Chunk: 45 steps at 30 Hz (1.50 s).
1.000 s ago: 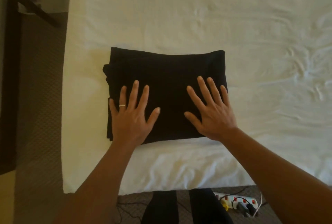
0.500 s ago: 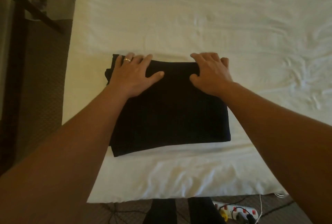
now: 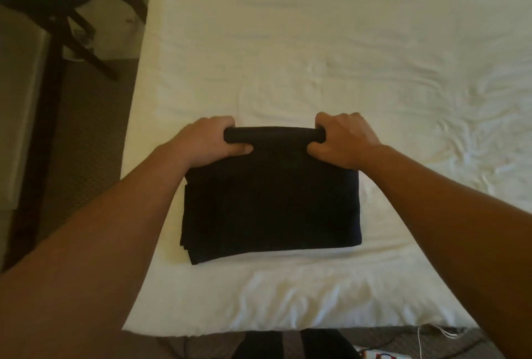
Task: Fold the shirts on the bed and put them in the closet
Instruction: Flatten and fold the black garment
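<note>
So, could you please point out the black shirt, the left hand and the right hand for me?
black shirt (image 3: 270, 209), head view, middle of the folded top layer.
left hand (image 3: 207, 142), head view, back of the hand.
right hand (image 3: 344, 140), head view, back of the hand.

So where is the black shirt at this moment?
In the head view the folded black shirt lies on the white bed near its front edge, its far edge gripped by the left hand and right hand.

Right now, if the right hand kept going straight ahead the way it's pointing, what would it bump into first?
Probably nothing: past the right hand, which grips the black shirt's far edge, only the bare white bed sheet shows.
</note>
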Tool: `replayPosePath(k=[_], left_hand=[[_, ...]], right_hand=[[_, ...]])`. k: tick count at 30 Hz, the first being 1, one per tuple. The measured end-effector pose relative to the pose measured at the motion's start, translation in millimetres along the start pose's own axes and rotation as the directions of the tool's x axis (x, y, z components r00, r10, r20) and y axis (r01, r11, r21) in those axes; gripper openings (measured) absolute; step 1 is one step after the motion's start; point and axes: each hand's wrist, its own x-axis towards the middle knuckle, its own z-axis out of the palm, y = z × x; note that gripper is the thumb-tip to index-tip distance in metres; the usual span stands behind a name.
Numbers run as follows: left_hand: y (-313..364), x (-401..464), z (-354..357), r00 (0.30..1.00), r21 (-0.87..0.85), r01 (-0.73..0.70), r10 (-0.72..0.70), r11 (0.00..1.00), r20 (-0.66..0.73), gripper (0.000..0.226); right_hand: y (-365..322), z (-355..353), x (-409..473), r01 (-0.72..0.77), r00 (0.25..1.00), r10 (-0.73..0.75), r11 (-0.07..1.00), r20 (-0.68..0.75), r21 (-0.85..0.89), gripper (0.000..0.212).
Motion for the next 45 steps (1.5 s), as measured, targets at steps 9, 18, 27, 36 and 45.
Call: replayPosePath(k=[9, 18, 27, 36, 45], left_hand=[[54.7, -62.2, -101.9, 0.973, -0.064, -0.141, 0.126, 0.988, -0.191, 0.034], [27.6, -105.7, -34.2, 0.663, 0.479, -0.240, 0.504, 0.844, -0.554, 0.047], [-24.1, -171.8, 167.7, 0.912, 0.561, -0.228, 0.377, 0.796, -0.164, 0.051], [3.1, -147.7, 140.7, 0.933, 0.230, -0.191, 0.250, 0.954, -0.261, 0.049], [-12.8, -91.2, 161.2, 0.978, 0.308, 0.159, -0.106, 0.938, -0.181, 0.086]], right_hand=[[-16.0, -105.8, -29.2, 0.041, 0.943, -0.017, 0.997, -0.332, 0.064, 0.029], [-14.3, -48.9, -76.3, 0.169, 0.739, -0.139, 0.986, -0.659, -0.018, 0.026], [-17.8, 119.9, -179.2, 0.178, 0.982, -0.184, 0.978, -0.050, -0.113, 0.058], [-31.3, 102.2, -151.0, 0.204, 0.945, -0.158, 0.969, -0.285, 0.137, 0.027], [-32.3, 134.9, -105.3, 0.027, 1.000, -0.027, 0.993, 0.002, -0.115, 0.076]])
